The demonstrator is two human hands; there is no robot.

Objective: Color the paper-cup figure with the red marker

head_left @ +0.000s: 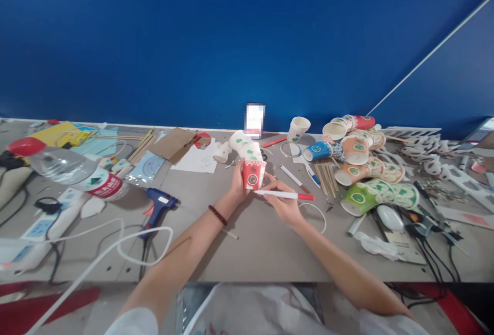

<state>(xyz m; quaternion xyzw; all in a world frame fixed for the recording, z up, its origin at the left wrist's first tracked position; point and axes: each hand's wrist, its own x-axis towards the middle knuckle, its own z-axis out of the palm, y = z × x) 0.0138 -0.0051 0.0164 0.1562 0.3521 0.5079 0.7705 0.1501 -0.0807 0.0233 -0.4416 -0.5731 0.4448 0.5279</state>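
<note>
In the middle of the head view, my left hand [239, 181] is wrapped round the left side of a red paper cup [252, 177] with a round emblem. My right hand [283, 202] is closed on a white marker [283, 195] with a red cap at its right end. The marker's left end lies by the cup's lower edge, and some right fingers are near the cup's right side. Just behind the red cup, white paper cups with green marks [247, 147] curve back to the left.
Left: a water bottle [85, 173], blue glue gun [160, 206], power strip [50, 227], white cable [119, 237] and paper [198, 161]. Behind stands a phone [254, 119]. Right: stacked coloured cups [357, 150], wooden sticks [327, 178], a blue marker [312, 173] and black cables [432, 252].
</note>
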